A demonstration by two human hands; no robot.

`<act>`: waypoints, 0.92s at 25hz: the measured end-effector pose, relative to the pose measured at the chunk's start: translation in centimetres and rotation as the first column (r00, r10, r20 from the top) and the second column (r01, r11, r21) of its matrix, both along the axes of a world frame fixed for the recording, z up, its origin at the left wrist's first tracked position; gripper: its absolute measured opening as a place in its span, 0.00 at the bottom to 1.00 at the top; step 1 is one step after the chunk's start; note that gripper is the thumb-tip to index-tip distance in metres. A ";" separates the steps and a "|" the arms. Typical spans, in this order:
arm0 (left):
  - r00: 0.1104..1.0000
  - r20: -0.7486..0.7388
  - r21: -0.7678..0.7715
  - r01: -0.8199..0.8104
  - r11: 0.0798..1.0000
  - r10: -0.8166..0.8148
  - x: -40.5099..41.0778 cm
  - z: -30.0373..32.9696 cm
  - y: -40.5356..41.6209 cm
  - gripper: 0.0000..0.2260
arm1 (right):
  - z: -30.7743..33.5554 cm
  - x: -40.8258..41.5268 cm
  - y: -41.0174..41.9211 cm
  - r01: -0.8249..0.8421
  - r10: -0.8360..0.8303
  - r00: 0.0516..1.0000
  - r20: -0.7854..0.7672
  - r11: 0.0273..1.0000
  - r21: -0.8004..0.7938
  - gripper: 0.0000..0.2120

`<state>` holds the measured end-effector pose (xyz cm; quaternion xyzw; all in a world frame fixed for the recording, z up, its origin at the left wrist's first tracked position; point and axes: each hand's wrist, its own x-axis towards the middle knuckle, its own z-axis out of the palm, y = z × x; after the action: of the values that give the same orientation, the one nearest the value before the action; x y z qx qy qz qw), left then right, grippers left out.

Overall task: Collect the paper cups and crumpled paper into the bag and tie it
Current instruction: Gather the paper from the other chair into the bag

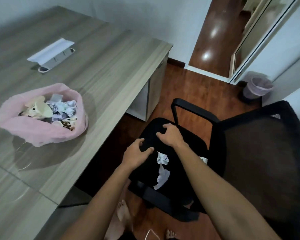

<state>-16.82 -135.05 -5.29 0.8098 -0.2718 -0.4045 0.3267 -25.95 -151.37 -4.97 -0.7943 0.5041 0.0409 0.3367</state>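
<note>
Both hands, left [137, 154] and right [170, 134], hover loosely open and empty over a black chair seat [151, 129] holding crumpled paper [162, 159]; the pink bag [42, 115] of cups and paper sits open on the tabletop [111, 66]

Wooden desk [111, 70], pink bag [33, 132], black chair [189, 170], crumpled paper [162, 159]

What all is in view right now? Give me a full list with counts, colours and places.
pink bag: one, open, on the desk, holding cups and paper
crumpled paper: two white pieces, on the chair seat
desk: one, grey wood, left
office chair: one, black, beside the desk
white sheet: one, over a grey desk fitting
bin: one, pink-lined, by the far wall
left hand: open, over the seat
right hand: open, over the seat
</note>
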 end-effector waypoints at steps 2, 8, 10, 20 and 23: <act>1.000 0.000 0.041 0.009 0.999 -0.009 2.6 -1.7 0.7 0.29 | -2.8 1.5 1.3 0.080 -0.074 0.996 -0.054 0.990 0.113 0.32; 0.994 -0.075 0.174 0.088 0.981 -0.076 5.3 -7.3 0.8 0.28 | -10.8 -0.5 4.4 0.287 -0.231 0.947 -0.223 0.921 0.262 0.31; 0.987 -0.111 0.219 0.136 0.966 -0.114 4.9 -9.4 0.6 0.28 | -13.1 -1.4 4.7 0.316 -0.256 0.936 -0.240 0.913 0.258 0.29; 0.980 -0.183 0.314 0.138 0.939 -0.082 4.1 -16.5 -1.3 0.27 | -22.5 -1.5 2.5 0.306 -0.255 0.938 -0.233 0.927 0.216 0.26; 0.983 -0.179 0.295 0.089 0.951 -0.037 4.4 -17.7 -1.7 0.27 | -25.0 -1.2 1.5 0.306 -0.245 0.933 -0.264 0.926 0.221 0.22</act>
<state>-12.44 -136.73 -22.96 0.8034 -0.2035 -0.5195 0.2080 -27.17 -149.87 -30.00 -0.6539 0.6374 0.1507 0.3787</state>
